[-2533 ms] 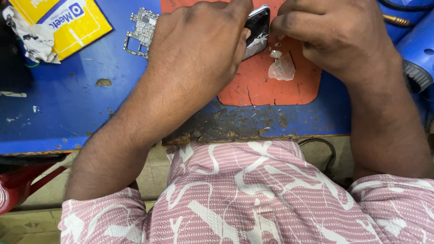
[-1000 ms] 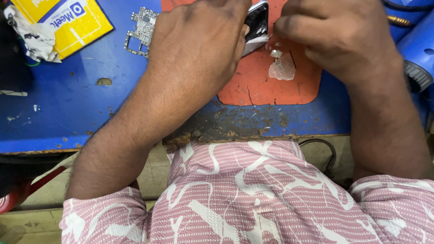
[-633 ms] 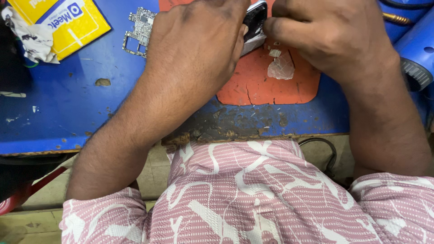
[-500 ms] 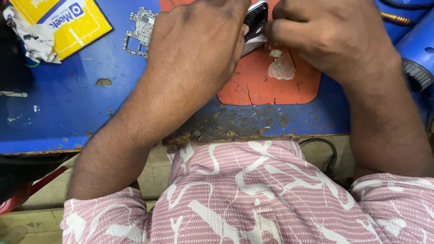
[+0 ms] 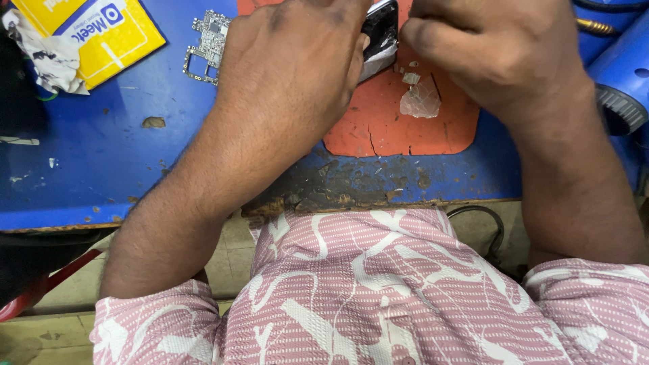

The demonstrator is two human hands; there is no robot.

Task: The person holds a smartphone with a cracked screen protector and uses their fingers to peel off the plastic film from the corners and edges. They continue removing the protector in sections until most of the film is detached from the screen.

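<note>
Phone (image 5: 380,30), dark, glossy slab, sits at the top edge over the orange mat (image 5: 385,125). Left hand (image 5: 287,71) clamps it; right hand (image 5: 490,47) is closed at its edge, probably prying. Thin, stiff, likely fragile and slippery; grip by the side edges.

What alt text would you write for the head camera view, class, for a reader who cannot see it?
Two bare hands, left hand and right hand, grip a dark phone over a cracked orange mat on a worn blue bench. A bare circuit board lies to the left.
</note>
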